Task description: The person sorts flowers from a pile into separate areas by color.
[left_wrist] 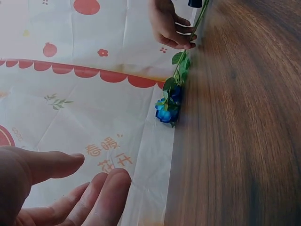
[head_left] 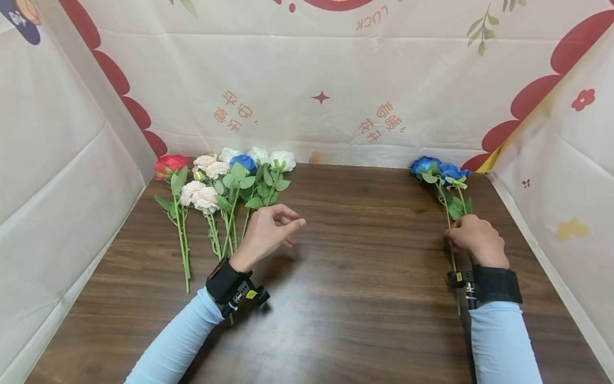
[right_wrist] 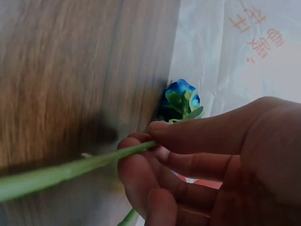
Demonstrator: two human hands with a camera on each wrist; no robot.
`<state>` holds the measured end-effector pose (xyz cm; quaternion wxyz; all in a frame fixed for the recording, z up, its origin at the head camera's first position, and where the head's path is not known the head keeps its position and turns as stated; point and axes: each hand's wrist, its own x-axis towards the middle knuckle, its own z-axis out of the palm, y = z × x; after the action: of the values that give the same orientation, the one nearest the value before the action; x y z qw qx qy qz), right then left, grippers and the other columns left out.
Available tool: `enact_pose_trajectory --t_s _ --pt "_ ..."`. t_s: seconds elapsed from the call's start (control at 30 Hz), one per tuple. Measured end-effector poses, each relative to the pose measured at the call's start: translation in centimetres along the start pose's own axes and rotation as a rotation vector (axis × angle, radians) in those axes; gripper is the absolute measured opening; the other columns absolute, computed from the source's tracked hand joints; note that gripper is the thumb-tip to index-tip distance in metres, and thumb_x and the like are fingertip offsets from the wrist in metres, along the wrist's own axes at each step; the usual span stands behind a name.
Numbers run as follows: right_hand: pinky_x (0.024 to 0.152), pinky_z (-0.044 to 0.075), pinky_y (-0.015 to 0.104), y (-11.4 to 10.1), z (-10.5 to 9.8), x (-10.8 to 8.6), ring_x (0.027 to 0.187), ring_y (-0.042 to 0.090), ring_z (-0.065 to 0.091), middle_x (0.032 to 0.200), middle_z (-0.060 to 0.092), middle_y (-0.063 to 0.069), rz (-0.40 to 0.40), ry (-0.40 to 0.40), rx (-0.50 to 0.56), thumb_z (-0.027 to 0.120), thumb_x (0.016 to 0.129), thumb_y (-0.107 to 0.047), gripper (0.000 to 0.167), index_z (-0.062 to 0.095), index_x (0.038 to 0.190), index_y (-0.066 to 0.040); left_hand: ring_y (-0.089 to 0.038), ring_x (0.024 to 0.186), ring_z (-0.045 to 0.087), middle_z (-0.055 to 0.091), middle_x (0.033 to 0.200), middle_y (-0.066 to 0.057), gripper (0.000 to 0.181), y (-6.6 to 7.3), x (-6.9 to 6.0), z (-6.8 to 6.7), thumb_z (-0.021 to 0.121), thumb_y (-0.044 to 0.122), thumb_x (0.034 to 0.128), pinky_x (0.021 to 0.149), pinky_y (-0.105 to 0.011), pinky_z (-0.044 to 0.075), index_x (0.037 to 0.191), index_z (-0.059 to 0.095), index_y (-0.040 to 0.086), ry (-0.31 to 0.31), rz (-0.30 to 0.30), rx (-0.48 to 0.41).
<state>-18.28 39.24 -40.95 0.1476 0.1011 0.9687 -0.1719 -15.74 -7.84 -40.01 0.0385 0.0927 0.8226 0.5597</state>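
My right hand [head_left: 479, 240] is at the right side of the table and pinches a green stem [right_wrist: 70, 169] between thumb and fingertips. Two blue roses [head_left: 453, 173] lie together beyond it, near the back edge; which of them the pinched stem belongs to I cannot tell. Part of a second stem [right_wrist: 127, 219] shows below the fingers in the right wrist view. My left hand [head_left: 268, 232] hovers over the table with loosely bent fingers and nothing between them. Just left of it lie white roses [head_left: 283, 160], another blue rose [head_left: 243, 162] and cream roses [head_left: 203, 197], their lower stems partly covered by the hand and wrist.
At the far left a red rose [head_left: 170, 165] lies with its stem toward the front. The brown wooden table [head_left: 355, 266] is bordered by a printed white cloth [head_left: 307, 69] at the back and sides.
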Motion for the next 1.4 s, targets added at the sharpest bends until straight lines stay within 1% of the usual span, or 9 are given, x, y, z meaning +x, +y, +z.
enact_pose_trajectory --t_s 0.2,0.43,0.6,0.83,0.97,1.07,1.2,1.27,1.4 --pt "0.059 0.043 0.042 0.0 0.0 -0.2 0.069 0.027 0.060 0.069 0.067 0.007 0.027 0.026 -0.007 0.060 0.096 -0.029 0.028 0.071 0.084 -0.006 -0.018 0.059 0.073 0.077 0.089 -0.015 0.020 0.0 0.2 0.0 0.077 0.025 0.0944 0.066 -0.052 0.063 0.106 0.074 0.008 -0.007 -0.001 0.009" --pt "0.056 0.041 0.041 -0.2 0.2 -0.3 0.067 0.028 0.054 0.067 0.058 0.007 0.048 0.118 -0.006 0.064 0.091 -0.023 0.022 0.068 0.074 -0.009 -0.019 0.058 0.074 0.078 0.086 -0.011 0.016 -0.2 0.0 -0.1 0.073 0.023 0.0970 0.065 -0.052 0.063 0.106 0.074 0.010 -0.004 0.018 -0.003" --pt "0.056 0.041 0.041 -0.2 0.1 -0.4 0.067 0.027 0.055 0.067 0.060 0.005 0.052 0.122 0.004 0.066 0.090 -0.024 0.020 0.069 0.077 -0.009 -0.019 0.058 0.074 0.078 0.086 -0.010 0.016 -0.4 0.1 -0.1 0.073 0.024 0.0975 0.065 -0.051 0.063 0.107 0.075 0.011 0.001 0.026 0.010" --pt "0.062 0.044 0.046 -0.3 -0.3 -0.6 0.073 0.030 0.062 0.071 0.068 0.008 0.069 0.086 0.008 0.069 0.092 -0.032 0.026 0.072 0.087 -0.006 -0.018 0.059 0.074 0.077 0.091 -0.018 0.015 -0.5 0.1 0.0 0.072 0.024 0.0980 0.066 -0.052 0.063 0.106 0.075 0.011 0.007 0.033 0.045" --pt "0.061 0.044 0.047 -0.5 -0.4 -1.1 0.075 0.034 0.062 0.078 0.068 0.014 0.069 0.125 0.005 0.073 0.091 -0.035 0.034 0.072 0.095 -0.001 -0.019 0.060 0.073 0.078 0.093 -0.017 0.014 -0.5 0.1 0.0 0.072 0.024 0.0978 0.064 -0.048 0.063 0.105 0.075 0.011 0.009 0.038 0.078" --pt "0.055 0.043 0.044 -1.2 -0.5 -1.6 0.075 0.038 0.062 0.086 0.067 0.023 0.026 0.231 0.016 0.075 0.091 -0.035 0.040 0.069 0.103 0.004 -0.019 0.060 0.074 0.078 0.093 -0.015 0.015 -0.5 0.1 0.0 0.072 0.024 0.0975 0.062 -0.042 0.062 0.105 0.075 0.011 0.010 0.045 0.100" --pt "0.050 0.041 0.036 -3.3 -0.6 -1.9 0.075 0.038 0.062 0.096 0.068 0.030 -0.081 0.343 0.053 0.074 0.094 -0.034 0.045 0.066 0.112 0.006 -0.022 0.061 0.074 0.078 0.091 -0.013 0.014 -0.6 0.1 0.0 0.073 0.024 0.0971 0.059 -0.035 0.061 0.104 0.075 0.012 0.018 0.059 0.119" --pt "0.052 0.040 0.032 -4.6 -0.5 -2.1 0.075 0.035 0.062 0.096 0.069 0.028 -0.139 0.353 0.069 0.073 0.095 -0.032 0.042 0.068 0.112 0.006 -0.023 0.062 0.074 0.079 0.090 -0.012 0.014 -0.6 0.1 0.0 0.073 0.024 0.0970 0.059 -0.033 0.060 0.104 0.075 0.013 0.023 0.066 0.129" --pt "0.055 0.042 0.029 -7.3 0.2 -2.8 0.072 0.027 0.063 0.093 0.072 0.022 -0.250 0.308 0.088 0.072 0.096 -0.028 0.033 0.071 0.107 0.003 -0.028 0.065 0.075 0.078 0.089 -0.013 0.014 -0.6 0.1 0.1 0.073 0.025 0.0971 0.059 -0.032 0.059 0.103 0.075 0.013 0.020 0.069 0.135"
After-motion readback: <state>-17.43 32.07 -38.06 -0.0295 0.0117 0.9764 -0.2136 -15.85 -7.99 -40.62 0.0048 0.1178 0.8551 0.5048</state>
